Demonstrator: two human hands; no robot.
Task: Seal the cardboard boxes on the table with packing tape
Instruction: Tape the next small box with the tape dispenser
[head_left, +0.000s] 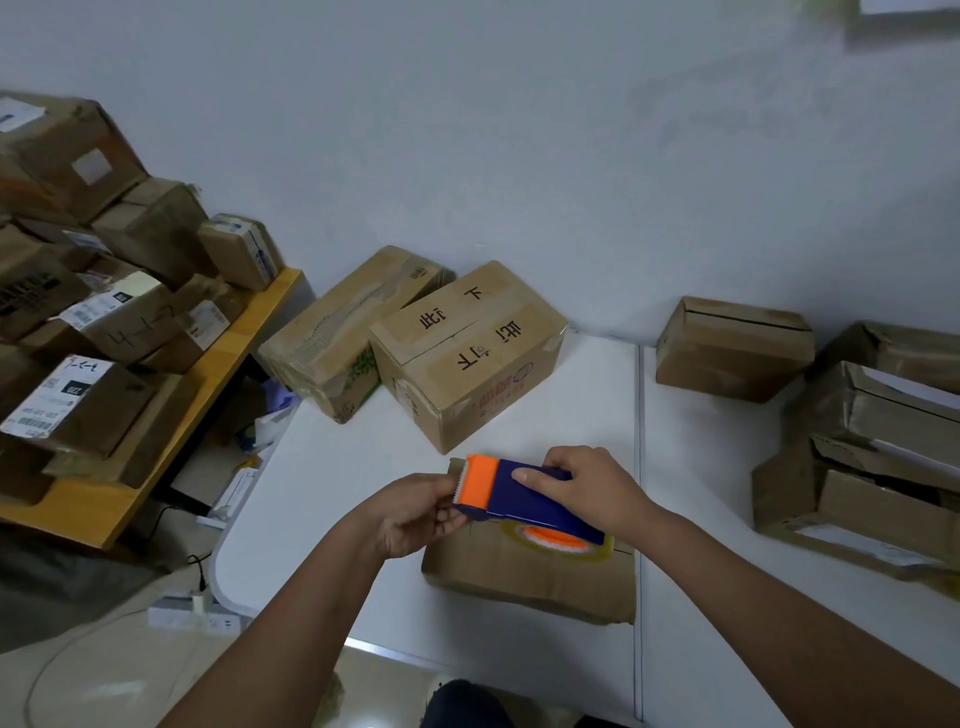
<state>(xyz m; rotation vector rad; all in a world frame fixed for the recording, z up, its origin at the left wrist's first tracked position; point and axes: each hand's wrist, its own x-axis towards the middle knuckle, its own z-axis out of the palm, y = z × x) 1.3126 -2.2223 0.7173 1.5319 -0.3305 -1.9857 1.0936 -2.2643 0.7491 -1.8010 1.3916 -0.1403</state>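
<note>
Cardboard was everywhere: on the white table (332, 467) I counted two boxes side by side at the far edge by the wall, one flat box (524, 577) nearest the person, one small box (732, 348) further right, and a heap of at least three crumpled, gaping boxes (872, 441) at the right edge. Of the far pair, the left box (343, 332) bore old tape and a green printed patch low on its side; the right box (467, 353) had black handwritten characters on both top flaps, seen upside down, and red print on its front face, too small to read.

One tape dispenser (524, 493), dark blue with an orange front guard and a toothed blade, was held just above the flat box, with the tape roll's orange hub showing beneath it. The right hand (587, 488) gripped the dispenser's body, thumb across the top. The left hand (415, 514) had its fingers curled at the blade end, apparently pinching the tape's loose end, though the tape itself was hard to make out.

At left, a wooden bench (156, 457) carried a pile of a dozen or so parcels (93, 291), several with white shipping labels; one read "1-1-1" in pen, the printed text blurred. On the floor lay one white power strip (197, 618)
</note>
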